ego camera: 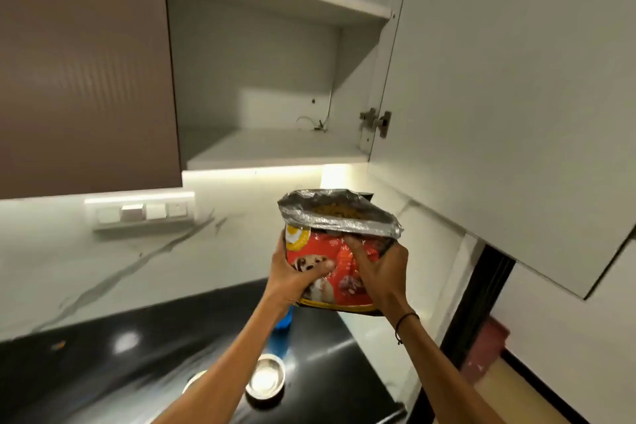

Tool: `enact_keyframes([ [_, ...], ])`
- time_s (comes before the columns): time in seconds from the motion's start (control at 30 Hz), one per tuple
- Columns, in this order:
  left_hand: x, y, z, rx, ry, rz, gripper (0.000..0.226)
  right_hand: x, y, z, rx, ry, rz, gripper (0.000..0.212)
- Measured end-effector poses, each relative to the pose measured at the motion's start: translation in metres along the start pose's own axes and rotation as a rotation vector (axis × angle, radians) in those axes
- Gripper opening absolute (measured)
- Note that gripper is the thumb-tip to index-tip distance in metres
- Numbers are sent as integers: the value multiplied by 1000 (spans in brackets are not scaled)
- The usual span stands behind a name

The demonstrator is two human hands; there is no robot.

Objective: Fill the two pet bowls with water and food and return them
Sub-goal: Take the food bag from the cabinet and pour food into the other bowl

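Note:
A red pet food bag [339, 244] with a silver torn-open top is held up in front of the open wall cabinet, brown kibble showing inside. My left hand [297, 277] grips its left side and my right hand [378, 274] grips its right side. Below on the black counter [103, 372] stands a steel pet bowl [266, 379]. The rim of a second steel bowl [193, 382] peeks out from behind my left forearm; what either bowl holds is lost in glare.
The white cabinet [268, 148] has bare shelves, and its door [499, 96] hangs open on the right above my hands. A blue bottle [282, 330] stands on the counter behind my left arm. A switch panel [141, 212] sits on the marble backsplash.

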State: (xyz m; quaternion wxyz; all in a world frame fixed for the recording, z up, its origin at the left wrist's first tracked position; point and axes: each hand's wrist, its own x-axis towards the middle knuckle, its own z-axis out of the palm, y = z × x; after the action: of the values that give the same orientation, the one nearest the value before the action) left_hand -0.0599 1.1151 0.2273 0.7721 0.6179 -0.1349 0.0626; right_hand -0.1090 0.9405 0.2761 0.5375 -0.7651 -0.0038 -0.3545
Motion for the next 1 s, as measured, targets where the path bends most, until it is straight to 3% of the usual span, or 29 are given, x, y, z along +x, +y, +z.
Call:
enact_keyframes([
  [0.13, -57, -65, -11, -51, -36, -210, 112, -58, 51, -8, -235, -59, -101, 62],
  [0.23, -89, -104, -16, -77, -94, -323, 105, -91, 80, -13, -417, -131, -201, 58],
  [0.33, -109, -135, -18, -55, -50, -389, 102, -112, 108, -13, -518, -166, -238, 52],
  [0.5, -128, -181, -25, -160, 27, -499, 111, -137, 160, -11, -584, -261, -195, 45],
  [0.73, -151, -228, -24, -283, -9, -634, 109, -157, 213, -7, -692, -345, -129, 24],
  [0.87, -147, -247, -24, -272, 65, -677, 116, -157, 233, 8, -753, -409, -102, 27],
  [1.0, -134, -264, -27, -283, 120, -701, 106, -150, 244, 29, -820, -454, -131, 25],
])
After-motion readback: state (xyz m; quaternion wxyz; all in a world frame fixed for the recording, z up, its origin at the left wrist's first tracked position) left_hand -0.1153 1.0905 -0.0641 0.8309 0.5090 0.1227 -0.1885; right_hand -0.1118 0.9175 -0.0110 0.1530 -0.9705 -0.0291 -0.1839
